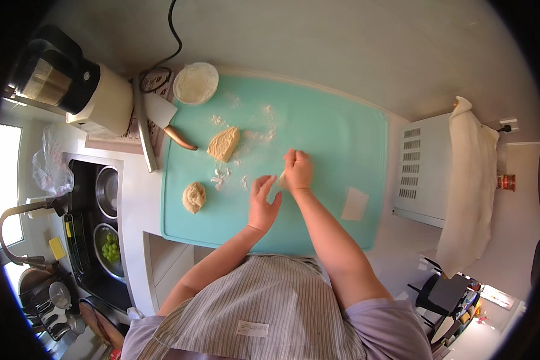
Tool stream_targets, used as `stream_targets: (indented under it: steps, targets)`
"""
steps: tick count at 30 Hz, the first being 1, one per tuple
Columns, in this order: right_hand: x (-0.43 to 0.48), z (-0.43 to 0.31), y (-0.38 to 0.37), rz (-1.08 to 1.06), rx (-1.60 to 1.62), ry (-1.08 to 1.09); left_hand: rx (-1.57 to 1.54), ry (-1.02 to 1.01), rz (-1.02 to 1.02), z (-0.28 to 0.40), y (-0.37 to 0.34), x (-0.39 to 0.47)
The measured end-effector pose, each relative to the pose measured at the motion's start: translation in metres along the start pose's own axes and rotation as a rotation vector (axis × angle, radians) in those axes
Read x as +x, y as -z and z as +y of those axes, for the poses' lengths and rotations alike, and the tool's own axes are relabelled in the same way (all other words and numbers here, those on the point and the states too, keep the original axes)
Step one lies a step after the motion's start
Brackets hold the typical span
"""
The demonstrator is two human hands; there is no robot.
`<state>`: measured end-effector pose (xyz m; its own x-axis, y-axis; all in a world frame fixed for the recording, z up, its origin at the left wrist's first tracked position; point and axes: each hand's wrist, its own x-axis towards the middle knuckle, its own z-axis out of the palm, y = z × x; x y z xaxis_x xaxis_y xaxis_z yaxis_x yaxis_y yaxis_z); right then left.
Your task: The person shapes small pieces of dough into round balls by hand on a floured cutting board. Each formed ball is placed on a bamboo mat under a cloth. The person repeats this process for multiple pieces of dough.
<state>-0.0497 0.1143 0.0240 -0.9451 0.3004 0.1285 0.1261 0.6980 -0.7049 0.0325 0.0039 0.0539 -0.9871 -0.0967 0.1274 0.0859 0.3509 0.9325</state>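
Note:
My right hand [299, 170] is curled, knuckles up, over a piece of dough [282, 180] on the teal silicone mat [342, 135]; most of that piece is hidden under the hand. Just left of it, my left hand [263, 204] is held with its fingers apart and nothing in it. A cut chunk of dough [223, 144] lies up and to the left among patches of loose flour [219, 178]. Nearer the mat's left edge rests a rounded, folded lump of dough [194, 197]. A white dough scraper [354, 204] lies flat at the mat's right.
A tub of flour [195, 83] stands at the mat's upper left corner, beside a cleaver [162, 112] whose wooden handle reaches over the mat. Further left are a blender-like appliance [103, 101] and a sink [83, 180] with metal bowls. A cloth-draped white appliance [425, 166] stands right.

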Motion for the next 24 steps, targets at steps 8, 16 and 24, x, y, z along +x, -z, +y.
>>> stream_targets:
  steps: [8,16,24]
  targets:
    - [0.026,-0.003,-0.015,-0.023,-0.209,0.331,-0.010,0.552,-0.164,-0.012,-0.007,0.022]
    - [0.012,-0.030,0.009,-0.214,-0.022,0.216,-0.096,0.647,-0.042,-0.039,-0.024,0.031]
    - [-0.025,-0.011,-0.003,0.044,-0.318,0.272,-0.068,0.651,-0.120,-0.039,-0.016,0.028]
